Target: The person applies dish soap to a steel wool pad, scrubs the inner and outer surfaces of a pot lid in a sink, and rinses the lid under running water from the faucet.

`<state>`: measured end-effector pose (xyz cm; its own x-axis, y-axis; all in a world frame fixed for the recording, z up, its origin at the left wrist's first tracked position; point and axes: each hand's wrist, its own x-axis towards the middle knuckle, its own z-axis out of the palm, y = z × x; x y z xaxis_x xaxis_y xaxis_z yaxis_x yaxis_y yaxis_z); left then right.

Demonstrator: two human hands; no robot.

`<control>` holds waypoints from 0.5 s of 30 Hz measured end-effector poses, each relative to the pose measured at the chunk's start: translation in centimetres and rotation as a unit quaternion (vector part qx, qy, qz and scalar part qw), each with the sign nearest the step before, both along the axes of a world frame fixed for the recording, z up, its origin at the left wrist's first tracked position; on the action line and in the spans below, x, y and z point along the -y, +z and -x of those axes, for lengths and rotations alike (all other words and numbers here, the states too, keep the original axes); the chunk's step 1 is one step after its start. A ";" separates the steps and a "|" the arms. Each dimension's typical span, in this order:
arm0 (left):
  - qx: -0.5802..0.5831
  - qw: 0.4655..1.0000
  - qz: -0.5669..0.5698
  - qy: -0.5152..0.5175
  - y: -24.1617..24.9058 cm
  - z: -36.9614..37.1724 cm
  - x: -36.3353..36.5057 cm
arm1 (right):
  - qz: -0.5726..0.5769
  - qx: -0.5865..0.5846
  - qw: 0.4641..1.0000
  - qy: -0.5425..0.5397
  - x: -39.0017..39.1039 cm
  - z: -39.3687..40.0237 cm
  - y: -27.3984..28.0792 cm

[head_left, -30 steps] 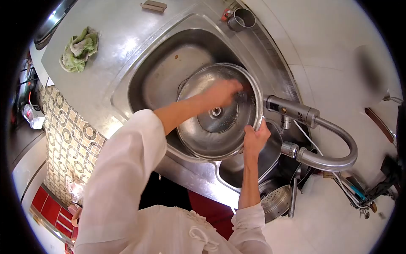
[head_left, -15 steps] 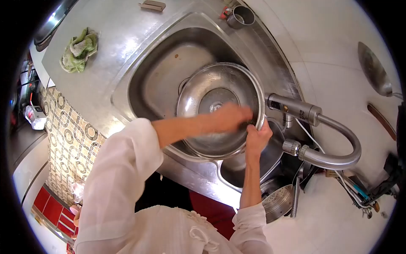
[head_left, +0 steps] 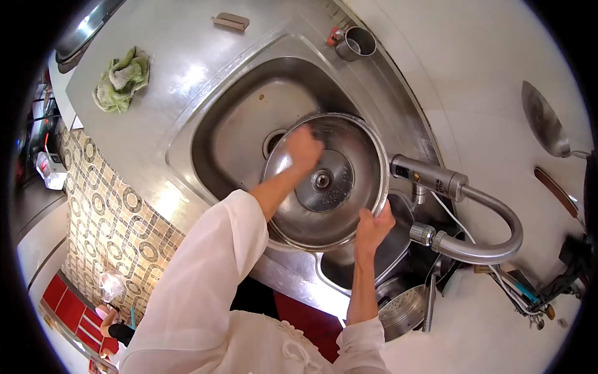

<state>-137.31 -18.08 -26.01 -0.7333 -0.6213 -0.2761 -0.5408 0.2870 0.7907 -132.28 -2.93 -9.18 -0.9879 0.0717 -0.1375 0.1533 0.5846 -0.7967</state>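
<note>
A wide round steel lid or basin (head_left: 355, 206) with a small round fitting at its centre is tilted over the sink (head_left: 233, 118). Water drops dot its inner face. My left hand (head_left: 304, 148) is closed and blurred over the upper left of that face; something dark shows by its fingers, too hidden to name. At the lower right, my right hand (head_left: 375, 225) grips the rim, thumb on the near side.
A curved steel faucet (head_left: 486, 249) stands at the right, above a smaller basin (head_left: 342, 265). A perforated pan (head_left: 403, 311) sits below it. Around the counter are a metal cup (head_left: 358, 43), green cloth (head_left: 123, 78), brown holder (head_left: 232, 22) and ladle (head_left: 543, 118). A person (head_left: 118, 330) is at lower left.
My left hand has swept from the right side of the steel piece to its upper left. The view has shifted slightly, and the person at lower left shows more. My right hand still holds the rim.
</note>
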 end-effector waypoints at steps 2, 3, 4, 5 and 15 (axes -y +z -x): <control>-0.193 0.976 0.037 -0.093 3.8 1.4 -2.0 | 0.006 0.011 1.000 -0.006 0.0 0.0 0.4; -0.194 0.976 0.032 -0.095 4.8 1.1 -2.3 | -0.006 0.014 1.000 0.002 -0.5 0.0 0.2; -0.238 0.946 0.008 -0.220 5.7 0.6 -2.3 | -0.009 0.014 1.000 -0.001 -0.8 -0.1 0.2; -0.279 0.899 -0.013 -0.339 6.0 0.3 -2.1 | 0.009 0.008 1.000 -0.004 -0.8 -0.1 0.2; -0.232 0.916 -0.031 -0.325 6.1 0.8 -1.3 | -0.002 0.001 1.000 -0.004 -1.3 -0.3 -0.5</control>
